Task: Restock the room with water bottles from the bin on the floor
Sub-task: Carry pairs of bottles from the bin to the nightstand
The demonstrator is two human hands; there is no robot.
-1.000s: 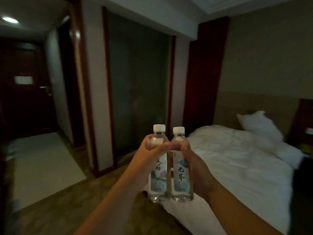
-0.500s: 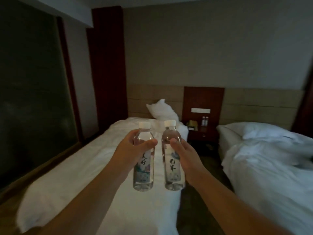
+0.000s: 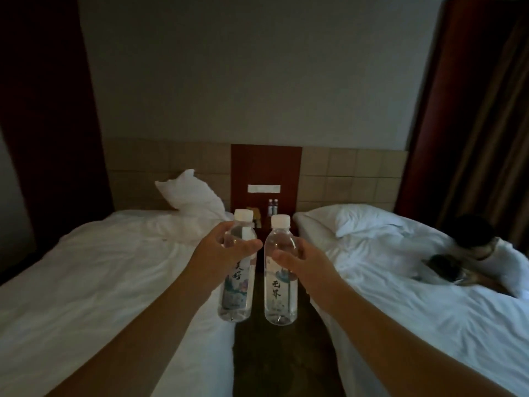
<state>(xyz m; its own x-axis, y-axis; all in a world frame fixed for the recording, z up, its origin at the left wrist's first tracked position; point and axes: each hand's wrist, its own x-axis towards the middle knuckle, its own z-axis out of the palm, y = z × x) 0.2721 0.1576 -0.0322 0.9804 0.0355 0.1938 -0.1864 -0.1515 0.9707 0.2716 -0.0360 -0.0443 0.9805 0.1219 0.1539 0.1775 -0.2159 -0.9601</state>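
Light: dim, no lamp in view
Brightest: white sheets of the left bed (image 3: 94,270) and right bed (image 3: 400,282)
Shadows: far corners, right curtain (image 3: 469,110) nearly black
Sharpness: soft, grainy
Edges: wide-angle bending

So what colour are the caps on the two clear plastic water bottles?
White caps, seen in the head view.

left hand (image 3: 220,250) grips left bottle (image 3: 237,270) upright | right hand (image 3: 307,263) grips right bottle (image 3: 280,272) upright | aisle between left bed (image 3: 100,267) and right bed (image 3: 400,296)
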